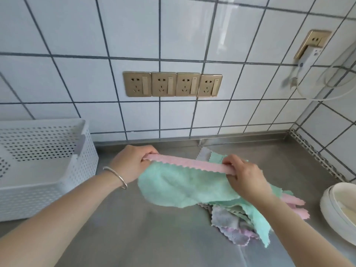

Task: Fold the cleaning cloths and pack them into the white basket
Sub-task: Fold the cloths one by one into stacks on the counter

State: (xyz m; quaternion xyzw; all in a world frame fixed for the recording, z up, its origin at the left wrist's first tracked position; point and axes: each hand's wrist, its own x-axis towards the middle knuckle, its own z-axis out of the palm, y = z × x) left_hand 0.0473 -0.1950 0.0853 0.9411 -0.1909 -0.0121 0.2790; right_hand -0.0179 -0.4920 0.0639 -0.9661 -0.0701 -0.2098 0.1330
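Note:
A cleaning cloth (179, 185), teal on one face and pink on the other, hangs stretched between my hands above the steel counter. My left hand (133, 164) pinches its left top corner, my right hand (244, 176) pinches the right one, and the pink zigzag edge runs taut between them. Under and right of it lies a loose pile of cloths (237, 222) in teal, grey, lilac and pink. The white perforated basket (48, 182) stands at the left on the counter, and I see no cloth inside it.
The steel counter (154, 237) meets a tiled wall with a row of gold sockets (172, 84). A white round dish (341, 211) sits at the right edge. A white cable and plug (308, 58) hang on the right wall.

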